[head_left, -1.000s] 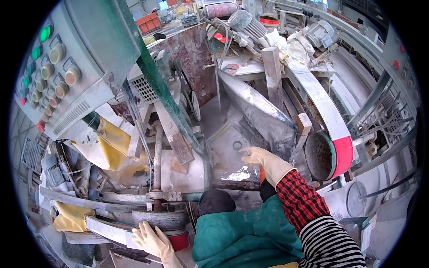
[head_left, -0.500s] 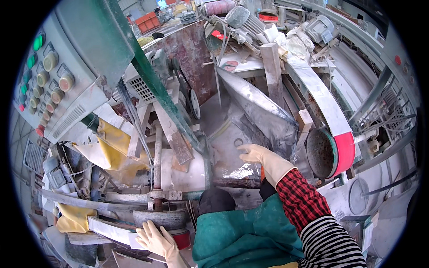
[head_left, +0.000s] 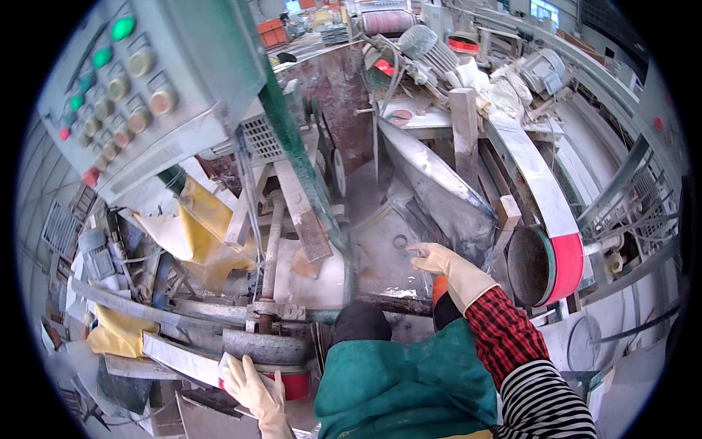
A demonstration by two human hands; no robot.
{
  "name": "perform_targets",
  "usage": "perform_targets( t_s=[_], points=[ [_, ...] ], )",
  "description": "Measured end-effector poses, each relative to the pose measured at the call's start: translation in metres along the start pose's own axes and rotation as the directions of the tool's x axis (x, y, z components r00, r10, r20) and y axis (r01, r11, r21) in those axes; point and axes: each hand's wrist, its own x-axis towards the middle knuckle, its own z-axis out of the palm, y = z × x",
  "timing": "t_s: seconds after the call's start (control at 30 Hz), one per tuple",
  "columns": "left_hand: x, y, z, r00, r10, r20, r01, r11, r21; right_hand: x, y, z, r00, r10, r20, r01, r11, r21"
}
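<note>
My left hand (head_left: 256, 390), in a cream rubber glove, is at the lower left with its fingers apart. It lies over or just above the white belt (head_left: 179, 357) where that meets a red band (head_left: 294, 386); contact cannot be made out. Behind it is a grey, dusty wheel (head_left: 267, 347) on a rusty shaft (head_left: 272, 245). My right hand (head_left: 455, 274), gloved alike, reaches out over the dusty floor, fingers loosely stretched and nothing visible in them. Close to its fingertips is a small dark ring (head_left: 400, 241). An orange patch (head_left: 439, 288) shows below its wrist.
A control box (head_left: 164, 95) with coloured buttons hangs at the upper left beside a green post (head_left: 292, 157). To the right stands a large drum (head_left: 531, 265) carrying a white and red belt (head_left: 563, 267). A grey metal chute (head_left: 439, 183) and wooden props (head_left: 463, 132) fill the middle.
My view has swung left, so the machinery sits farther right in the picture. The right hand appears slightly lower and farther right; the left hand stays beside the same wheel.
</note>
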Motion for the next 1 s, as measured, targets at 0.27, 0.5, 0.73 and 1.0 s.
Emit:
perform_targets(
  t_s=[0.27,0.5,0.73,1.0],
  points=[
    [0.000,-0.003,0.007,0.988,-0.152,-0.022,0.148,0.981,-0.124,-0.015,-0.159,0.107,0.940,-0.256,-0.225,0.314,0.907,0.282],
    [-0.008,-0.011,0.018,0.904,-0.097,-0.417,-0.113,0.885,-0.451,-0.058,-0.286,0.273,0.781,-0.408,0.472,0.362,0.913,0.191],
    [-0.007,-0.019,0.020,0.922,-0.021,-0.387,-0.254,0.721,-0.645,-0.066,-0.295,0.313,0.786,-0.402,0.469,0.256,0.903,0.345],
    [0.042,-0.056,-0.003,0.993,-0.010,-0.120,-0.029,0.948,-0.318,-0.044,-0.248,0.228,0.982,-0.103,0.159,-0.109,0.378,0.919]
  ],
)
